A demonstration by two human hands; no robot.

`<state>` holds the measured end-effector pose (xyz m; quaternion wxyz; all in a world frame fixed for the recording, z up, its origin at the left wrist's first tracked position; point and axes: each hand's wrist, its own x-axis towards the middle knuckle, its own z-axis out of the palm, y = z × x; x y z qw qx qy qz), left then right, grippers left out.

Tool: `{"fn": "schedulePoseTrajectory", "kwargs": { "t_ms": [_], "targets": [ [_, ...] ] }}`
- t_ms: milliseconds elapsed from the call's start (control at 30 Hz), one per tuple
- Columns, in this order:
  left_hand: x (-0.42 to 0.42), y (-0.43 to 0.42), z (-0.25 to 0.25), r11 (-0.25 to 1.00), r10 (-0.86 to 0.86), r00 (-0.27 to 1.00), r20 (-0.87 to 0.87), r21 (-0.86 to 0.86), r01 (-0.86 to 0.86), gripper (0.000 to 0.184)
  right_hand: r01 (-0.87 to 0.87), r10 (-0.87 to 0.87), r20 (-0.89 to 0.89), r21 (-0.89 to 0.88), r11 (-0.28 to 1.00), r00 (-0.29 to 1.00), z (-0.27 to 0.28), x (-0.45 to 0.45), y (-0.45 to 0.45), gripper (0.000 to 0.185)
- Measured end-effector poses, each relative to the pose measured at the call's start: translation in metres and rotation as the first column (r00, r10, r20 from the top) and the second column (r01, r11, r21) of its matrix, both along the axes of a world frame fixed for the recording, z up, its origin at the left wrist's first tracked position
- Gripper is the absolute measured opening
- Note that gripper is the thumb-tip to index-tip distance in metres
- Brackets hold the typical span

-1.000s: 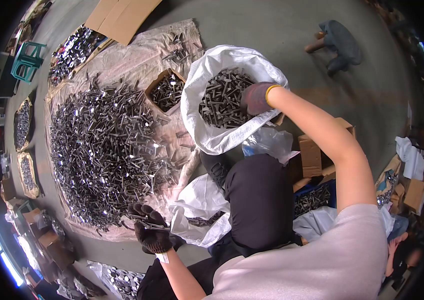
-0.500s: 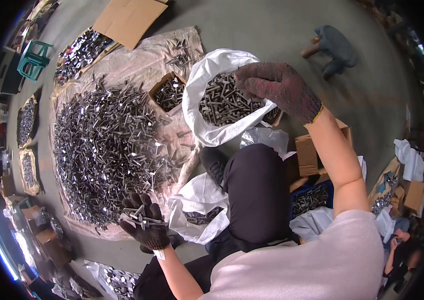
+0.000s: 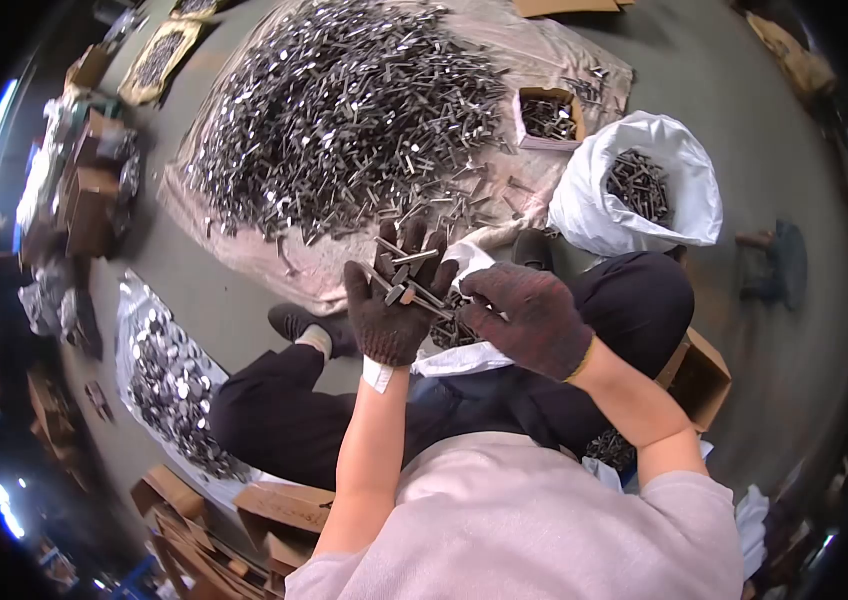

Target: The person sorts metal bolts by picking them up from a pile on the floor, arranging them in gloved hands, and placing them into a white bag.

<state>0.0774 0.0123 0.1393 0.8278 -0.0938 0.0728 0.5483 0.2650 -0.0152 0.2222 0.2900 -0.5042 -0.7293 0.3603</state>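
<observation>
My left hand (image 3: 391, 325), in a dark knitted glove, is palm up with fingers spread. Several T-shaped metal bolts (image 3: 408, 258) lie across its palm and fingers. Close to its right is my right hand (image 3: 534, 318), in a worn dark reddish glove, with fingers curled together. Whatever its fingertips hold, if anything, is hidden. Partly behind both hands, between my legs, sits a small white sack (image 3: 464, 360) with metal pieces in it. Beyond them a large heap of similar metal pieces (image 3: 354, 120) covers a pinkish cloth (image 3: 244, 255).
A large white woven sack (image 3: 589, 205) of metal pieces stands at right, near a small carton (image 3: 547, 143) of them. A clear plastic sheet (image 3: 129, 350) with shiny round pieces lies at left. Cartons (image 3: 284, 505) are behind me; a stool (image 3: 782, 265) stands far right.
My right hand has come from over the large white sack to beside my left hand. The left still carries bolts. The camera view has turned, shifting the heap upward and sacks to the right.
</observation>
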Motion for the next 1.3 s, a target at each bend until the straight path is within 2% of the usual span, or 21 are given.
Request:
{"fn": "schedulePoseTrajectory", "kwargs": {
  "t_ms": [67,100,167,233,333,500,733,800,833,900,933,967,1033,1200,1267,1300],
  "targets": [
    [-0.007,-0.013,-0.001,0.998,0.053,0.999,-0.001,-0.031,-0.053,0.061,0.077,-0.089,0.201,0.068,0.995,0.976,-0.011,-0.028,-0.01,0.032],
    [-0.01,-0.018,-0.003,0.997,0.076,0.997,0.008,-0.033,-0.076,0.061,0.053,-0.066,0.21,0.067,0.996,0.975,-0.015,-0.039,-0.016,0.032],
    [-0.018,-0.027,-0.012,0.996,0.093,0.996,0.014,0.005,-0.094,0.061,0.146,-0.134,0.112,-0.11,0.983,0.985,-0.024,-0.056,-0.024,0.038],
    [-0.023,-0.033,-0.015,0.993,0.116,0.991,0.062,0.028,-0.118,0.061,0.117,-0.104,0.156,-0.073,0.99,0.982,-0.035,-0.068,-0.032,0.041],
    [-0.027,-0.039,-0.014,0.992,0.122,0.99,0.072,0.02,-0.124,0.063,0.165,-0.154,0.12,-0.082,0.983,0.981,-0.046,-0.08,-0.042,0.04],
    [-0.028,-0.041,-0.018,0.992,0.123,0.986,0.116,0.013,-0.125,0.063,0.238,-0.241,-0.018,-0.092,0.967,0.97,-0.048,-0.089,-0.054,0.038],
    [-0.023,-0.046,-0.02,0.993,0.119,0.983,0.14,-0.039,-0.115,0.061,0.149,-0.149,-0.015,-0.005,0.989,0.989,-0.042,-0.094,-0.057,0.034],
    [-0.024,-0.048,-0.021,0.993,0.116,0.985,0.129,-0.029,-0.113,0.06,0.246,-0.244,-0.055,0.038,0.968,0.968,-0.04,-0.083,-0.049,0.031],
    [-0.025,-0.048,-0.02,0.995,0.097,0.979,0.177,-0.041,-0.091,0.06,0.275,-0.276,-0.059,-0.029,0.961,0.959,-0.036,-0.077,-0.042,0.029],
    [-0.025,-0.051,-0.02,0.996,0.075,0.971,0.225,-0.056,-0.064,0.059,0.323,-0.34,0.04,0.224,0.92,0.94,-0.036,-0.067,-0.024,0.028],
    [-0.024,-0.052,-0.02,0.997,0.058,0.976,0.209,-0.069,-0.045,0.059,0.263,-0.308,0.101,0.312,0.913,0.946,-0.033,-0.063,-0.013,0.026],
    [-0.023,-0.053,-0.02,0.996,0.041,0.981,0.192,-0.081,-0.026,0.059,0.265,-0.31,0.104,0.31,0.913,0.945,-0.034,-0.06,-0.008,0.026],
    [-0.022,-0.054,-0.017,0.997,0.023,0.978,0.208,-0.073,-0.008,0.059,0.119,-0.178,0.213,0.263,0.957,0.961,-0.036,-0.056,-0.003,0.022],
    [-0.023,-0.057,-0.017,0.996,0.003,0.973,0.232,-0.089,0.018,0.06,0.065,-0.116,0.257,0.202,0.977,0.959,-0.044,-0.056,-0.003,0.016],
    [-0.024,-0.058,-0.019,0.993,-0.012,0.972,0.233,-0.115,0.04,0.06,0.149,-0.146,0.047,-0.075,0.986,0.988,-0.045,-0.054,-0.005,0.015],
    [-0.023,-0.058,-0.018,0.992,-0.009,0.972,0.235,-0.117,0.038,0.06,0.148,-0.144,0.049,-0.077,0.986,0.988,-0.044,-0.053,-0.005,0.015]
  ]
}}
